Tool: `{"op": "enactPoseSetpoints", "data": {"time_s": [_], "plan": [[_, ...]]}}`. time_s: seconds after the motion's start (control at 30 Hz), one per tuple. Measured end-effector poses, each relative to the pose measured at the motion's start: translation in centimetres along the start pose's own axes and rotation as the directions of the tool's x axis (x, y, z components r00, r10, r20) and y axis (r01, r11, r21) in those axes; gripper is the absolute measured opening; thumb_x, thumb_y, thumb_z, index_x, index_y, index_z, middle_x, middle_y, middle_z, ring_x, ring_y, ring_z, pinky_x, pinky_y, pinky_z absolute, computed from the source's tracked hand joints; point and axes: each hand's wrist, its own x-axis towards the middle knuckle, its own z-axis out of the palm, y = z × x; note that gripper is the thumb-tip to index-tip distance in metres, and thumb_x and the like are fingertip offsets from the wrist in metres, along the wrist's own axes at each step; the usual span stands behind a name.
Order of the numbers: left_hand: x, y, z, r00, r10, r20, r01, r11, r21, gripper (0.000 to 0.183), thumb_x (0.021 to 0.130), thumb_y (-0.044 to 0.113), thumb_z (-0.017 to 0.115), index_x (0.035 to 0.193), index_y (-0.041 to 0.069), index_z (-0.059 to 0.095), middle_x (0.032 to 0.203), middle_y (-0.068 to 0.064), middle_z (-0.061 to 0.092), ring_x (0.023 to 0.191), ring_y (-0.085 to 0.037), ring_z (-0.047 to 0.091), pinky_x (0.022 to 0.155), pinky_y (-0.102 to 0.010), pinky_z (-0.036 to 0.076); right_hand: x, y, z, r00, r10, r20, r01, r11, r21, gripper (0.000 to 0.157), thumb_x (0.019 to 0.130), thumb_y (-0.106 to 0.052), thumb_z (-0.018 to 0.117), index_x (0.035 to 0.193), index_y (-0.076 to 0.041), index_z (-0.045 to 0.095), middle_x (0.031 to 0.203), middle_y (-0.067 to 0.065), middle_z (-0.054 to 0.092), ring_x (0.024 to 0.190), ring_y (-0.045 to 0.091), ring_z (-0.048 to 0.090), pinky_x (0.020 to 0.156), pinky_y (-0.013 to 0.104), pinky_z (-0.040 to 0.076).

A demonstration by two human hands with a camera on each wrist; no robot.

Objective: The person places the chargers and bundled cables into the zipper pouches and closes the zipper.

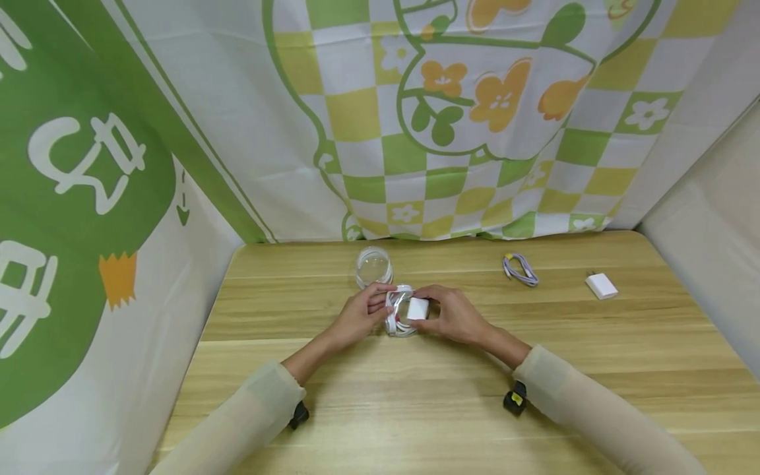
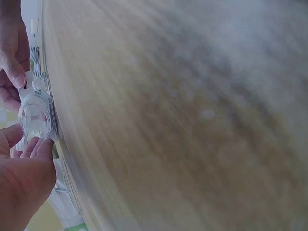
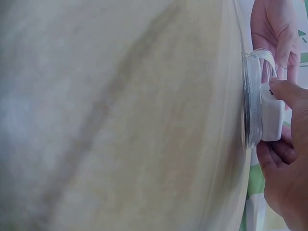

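At the middle of the table, my left hand [image 1: 361, 313] grips the side of a clear round case [image 1: 392, 324] with a coiled white cable in it. A bit of red shows inside the coil. My right hand [image 1: 458, 318] pinches a white charger block [image 1: 418, 309] between thumb and fingers, at the right part of the case. In the right wrist view the charger block [image 3: 273, 120] lies close against the coil's case [image 3: 252, 103]; whether they touch is hard to tell. The left wrist view shows the coiled cable [image 2: 34, 118] between both hands.
Just behind my left hand stands another clear round container [image 1: 374, 266] with white loops. Farther right lie a lilac coiled cable [image 1: 521, 270] with a yellow tie and a second white charger [image 1: 602, 285]. A patterned curtain [image 1: 427, 185] hangs at the table's back edge.
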Motion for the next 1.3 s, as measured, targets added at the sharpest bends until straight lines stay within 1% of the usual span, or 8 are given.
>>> {"op": "enactPoseSetpoints", "data": {"time_s": [0.2,0.3,0.43,0.57,0.63,0.9,1.07,1.3], "plan": [[0.04,-0.12,-0.01,1.000,0.005,-0.003,-0.005,1.000,0.005,0.044,0.103,-0.004,0.063,0.146,-0.001,0.054,0.148,-0.028,0.058,0.136,-0.040,0.060,0.109,-0.033,0.054,0.14,-0.23,0.36,0.999,-0.014,-0.029,0.013,0.999,-0.035,0.060,0.081,-0.033,0.095,0.126,-0.001,0.074,0.121,0.014,0.077,0.105,0.024,0.074,0.086,0.037,0.063],[0.09,-0.16,0.00,1.000,0.005,-0.003,-0.005,1.000,0.001,0.045,0.103,-0.004,0.063,0.146,-0.001,0.054,0.148,-0.029,0.058,0.136,-0.040,0.060,0.108,-0.032,0.054,0.23,-0.33,0.42,1.000,-0.012,-0.027,0.011,0.999,-0.030,0.060,0.081,-0.034,0.095,0.126,0.000,0.074,0.121,0.014,0.077,0.104,0.023,0.073,0.084,0.037,0.063],[0.09,-0.21,-0.03,1.000,0.002,-0.008,-0.003,1.000,-0.007,0.045,0.102,-0.005,0.064,0.146,-0.002,0.054,0.147,-0.028,0.059,0.136,-0.040,0.060,0.108,-0.031,0.054,0.28,-0.43,0.21,1.000,-0.019,-0.001,0.019,1.000,-0.014,0.060,0.081,-0.032,0.094,0.128,0.000,0.072,0.123,0.014,0.076,0.107,0.023,0.073,0.089,0.038,0.063],[0.11,-0.28,-0.05,1.000,0.004,-0.013,-0.004,1.000,-0.008,0.045,0.101,-0.006,0.064,0.145,-0.002,0.055,0.147,-0.028,0.059,0.135,-0.040,0.061,0.107,-0.031,0.054,0.23,-0.46,-0.16,0.999,-0.037,0.024,0.037,0.999,-0.007,0.057,0.084,-0.026,0.092,0.129,0.000,0.071,0.126,0.014,0.075,0.109,0.024,0.073,0.093,0.039,0.062],[0.15,-0.32,-0.05,1.000,0.005,-0.012,-0.005,1.000,-0.011,0.045,0.101,-0.006,0.064,0.145,-0.002,0.055,0.147,-0.028,0.059,0.135,-0.040,0.061,0.107,-0.030,0.054,0.20,-0.45,-0.31,0.999,-0.041,0.030,0.041,0.999,0.000,0.055,0.085,-0.024,0.091,0.129,0.000,0.071,0.127,0.014,0.074,0.108,0.024,0.072,0.093,0.040,0.062],[0.24,-0.45,-0.02,1.000,0.011,-0.019,-0.011,1.000,-0.016,0.045,0.101,-0.007,0.064,0.145,-0.004,0.054,0.146,-0.030,0.059,0.135,-0.041,0.060,0.107,-0.028,0.054,0.10,-0.28,-0.50,1.000,-0.022,-0.005,0.022,0.999,-0.038,0.054,0.082,-0.025,0.094,0.126,-0.001,0.075,0.125,0.014,0.073,0.110,0.029,0.070,0.097,0.045,0.060],[0.20,-0.08,-0.05,0.999,-0.001,-0.032,0.000,1.000,-0.031,0.046,0.100,-0.007,0.066,0.144,-0.003,0.056,0.146,-0.028,0.060,0.134,-0.040,0.061,0.107,-0.030,0.054,0.05,-0.39,-0.54,1.000,-0.023,-0.017,0.022,0.999,-0.048,0.051,0.082,-0.025,0.093,0.124,0.000,0.076,0.121,0.014,0.073,0.108,0.030,0.070,0.094,0.047,0.060],[0.10,0.39,-0.10,0.999,-0.009,-0.033,0.008,0.999,-0.045,0.047,0.099,-0.005,0.068,0.144,-0.004,0.055,0.146,-0.027,0.060,0.133,-0.040,0.062,0.107,-0.032,0.054,0.24,-0.43,-0.58,0.999,-0.043,-0.030,0.041,0.997,-0.059,0.050,0.079,-0.022,0.095,0.121,0.000,0.078,0.117,0.015,0.074,0.104,0.031,0.071,0.091,0.046,0.061]]}}
